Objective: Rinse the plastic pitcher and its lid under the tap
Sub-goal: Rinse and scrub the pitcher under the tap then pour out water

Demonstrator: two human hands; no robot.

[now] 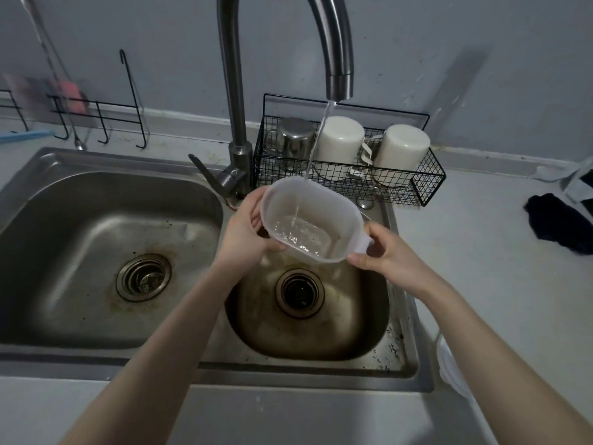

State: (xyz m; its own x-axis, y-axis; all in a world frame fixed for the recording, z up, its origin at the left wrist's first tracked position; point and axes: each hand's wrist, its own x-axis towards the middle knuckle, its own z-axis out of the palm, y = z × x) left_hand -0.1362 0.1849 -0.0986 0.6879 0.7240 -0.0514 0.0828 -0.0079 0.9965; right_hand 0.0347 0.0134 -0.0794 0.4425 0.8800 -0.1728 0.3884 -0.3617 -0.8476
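head view, and we sweep from the left: a black wire rail (pixel 96 120) hangs on the far wall with a pink sponge (pixel 75 97) tucked behind it, blurred. below it sits the big left basin (pixel 64 226) of the steel sink, its drain (pixel 143 277) ringed with brown stain. moving right, the tall curved tap (pixel 237 91) rises at the far edge between the basins, and its spout drops a thin stream of water (pixel 316 146) straight down. under that stream, over the smaller right basin (pixel 353 332), is the clear plastic pitcher (pixel 340 203), mouth up, a little water pooled in its bottom. left hand (pixel 244 232) is clamped on the pitcher's left wall, fingers curled around the side. right hand (pixel 388 255) is closed on the pitcher's handle at its near right corner. just behind the pitcher stands a black wire basket (pixel 426 184) holding an upturned steel cup (pixel 295 139) and two upturned white cups (pixel 343 139); the stream falls in front of them. far right on the counter lies a dark cloth (pixel 558 223). something white (pixel 452 370) peeks out beside the right forearm; i can't tell what it is.
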